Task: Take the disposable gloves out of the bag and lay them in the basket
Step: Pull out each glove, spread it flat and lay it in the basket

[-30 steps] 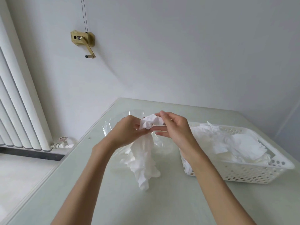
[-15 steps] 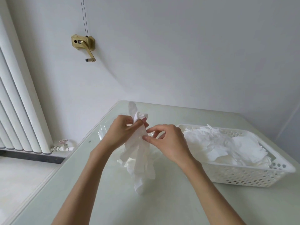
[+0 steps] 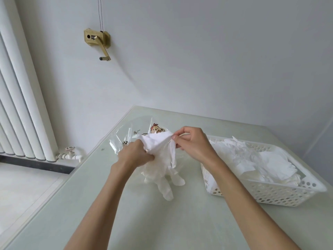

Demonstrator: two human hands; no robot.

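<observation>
White, thin and crumpled, the glove [image 3: 160, 156] hangs between both hands above the table [image 3: 108, 204]. The left hand [image 3: 134, 156] clenches a bunch of it at its left side, fingers curled round the film; the right hand [image 3: 191, 143] pinches the cuff's right edge between thumb and fingertips, so the cuff is stretched open between the two grips. Below the hands the glove droops, and its limp fingers reach down to the tabletop, nearer than the hands.

Just behind the hands, on the far left part of the table, lies the clear bag [image 3: 126, 136], wrinkled, with small cartoon prints and a bear figure. The glove and hands cover its near part, so what it holds cannot be made out.

To the right, just beside the right forearm, stands the white perforated basket [image 3: 270, 195], holding a loose heap of gloves [image 3: 261, 159]; single gloves in the heap are hard to tell apart. The forearm hides the basket's near left corner.

A ribbed radiator [image 3: 21, 105] is cut off at the left edge, and a brass crank [image 3: 98, 41] sits on the far wall.
</observation>
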